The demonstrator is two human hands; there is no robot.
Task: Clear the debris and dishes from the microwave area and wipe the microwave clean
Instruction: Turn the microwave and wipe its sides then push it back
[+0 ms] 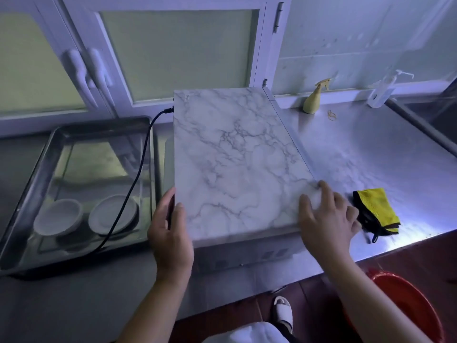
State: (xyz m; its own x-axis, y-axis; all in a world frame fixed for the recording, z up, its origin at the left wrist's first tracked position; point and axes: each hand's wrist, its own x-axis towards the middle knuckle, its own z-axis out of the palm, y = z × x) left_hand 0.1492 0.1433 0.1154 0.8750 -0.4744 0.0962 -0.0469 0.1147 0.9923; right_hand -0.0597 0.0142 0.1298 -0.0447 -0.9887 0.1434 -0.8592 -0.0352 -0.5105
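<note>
Bowl [58, 216] and plate [112, 214] are seen in a metal tray [29, 184] at the left, crossed by a black cord [133, 184]. Next, the microwave [235, 157] is set on the tabletop [371, 149], its near left edge clamped in the grip of the left hand [170, 233], thumb on top, while the right hand [326, 219] is laid on its near right corner with the grip apart, fingers spread. Further right, a yellow cloth [378, 209] is seen lying on the tabletop just beside that hand, with a spray bottle [312, 100] stood well behind it.
</note>
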